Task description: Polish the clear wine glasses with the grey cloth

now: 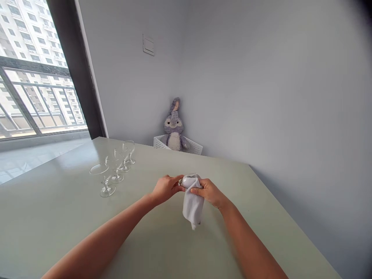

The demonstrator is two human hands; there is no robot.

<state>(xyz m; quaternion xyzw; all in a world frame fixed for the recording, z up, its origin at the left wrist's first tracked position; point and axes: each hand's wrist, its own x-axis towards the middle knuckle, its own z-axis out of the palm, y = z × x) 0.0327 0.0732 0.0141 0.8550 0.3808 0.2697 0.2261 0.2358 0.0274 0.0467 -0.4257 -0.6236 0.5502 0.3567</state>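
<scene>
A glass (190,181) is held above the table, its bowl partly covered by a white cloth (193,207). My left hand (167,189) pinches the glass at its left side, fingers closed. Opposite it, my right hand (211,192) grips the cloth against the glass, and the cloth hangs down below the fingers. Much of the held glass is hidden by the cloth and fingers. Several clear stemmed glasses stand upright in a slanting row at the left, the nearest one (107,190) closest to my left forearm.
The pale green table (154,248) spreads beneath both arms. Beyond its back edge, a grey plush toy (174,140) sits in a white perforated basket (195,147) by the wall corner. A window with a railing is at the left.
</scene>
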